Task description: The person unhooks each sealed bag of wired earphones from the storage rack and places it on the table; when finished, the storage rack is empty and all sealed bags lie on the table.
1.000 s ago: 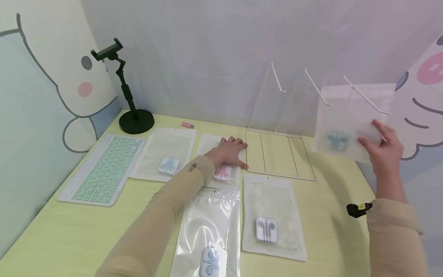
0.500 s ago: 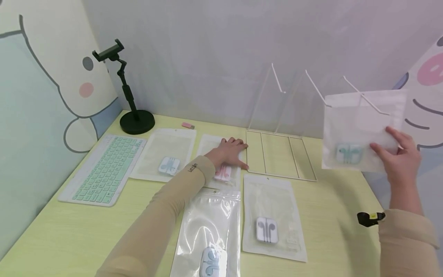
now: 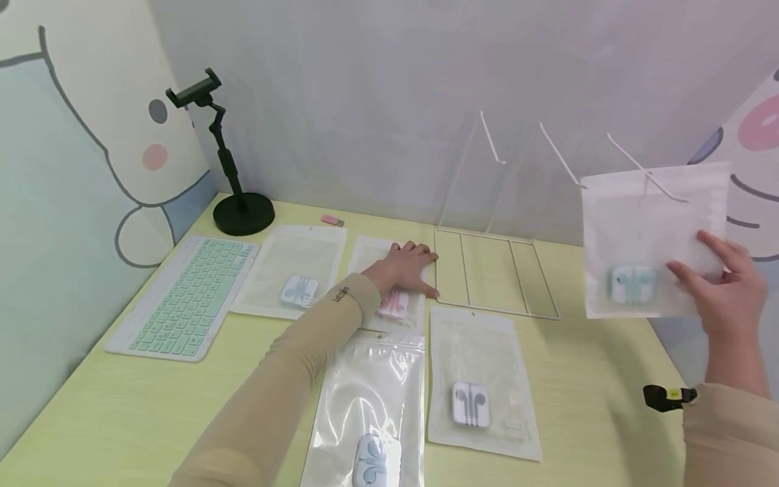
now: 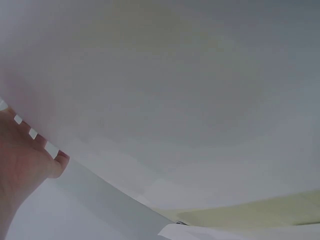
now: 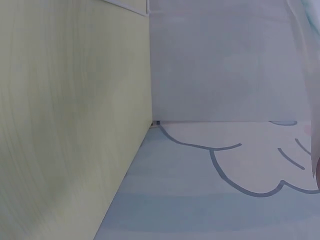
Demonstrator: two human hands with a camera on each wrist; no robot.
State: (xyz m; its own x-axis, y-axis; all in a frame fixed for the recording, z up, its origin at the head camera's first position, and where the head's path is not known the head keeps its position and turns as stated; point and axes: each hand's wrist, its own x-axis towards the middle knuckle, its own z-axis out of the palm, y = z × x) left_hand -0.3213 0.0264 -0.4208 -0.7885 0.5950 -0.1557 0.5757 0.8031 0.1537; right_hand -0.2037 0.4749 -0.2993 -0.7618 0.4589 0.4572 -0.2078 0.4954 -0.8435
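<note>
My right hand pinches the right side of a frosted white zip bag between thumb and fingers. Inside it, low on the left, sits a pale case with teal earphones. A hook of the white wire rack crosses in front of the bag's upper part; whether it passes through the hole is unclear. My left hand, fingers spread, rests over a bag with pink earphones, its fingertips and thumb at the rack's left base edge. The left wrist view shows that hand beside a large blurred pale surface.
Bagged blue earphones lie left of my left arm. A shiny bag and a bag with grey earphones lie in front. A keyboard, black phone stand and pink USB stick stand or lie further left.
My right hand has moved right and downward with the bag, which now sits further towards the front end of the right hook. The left hand has stayed in place.
</note>
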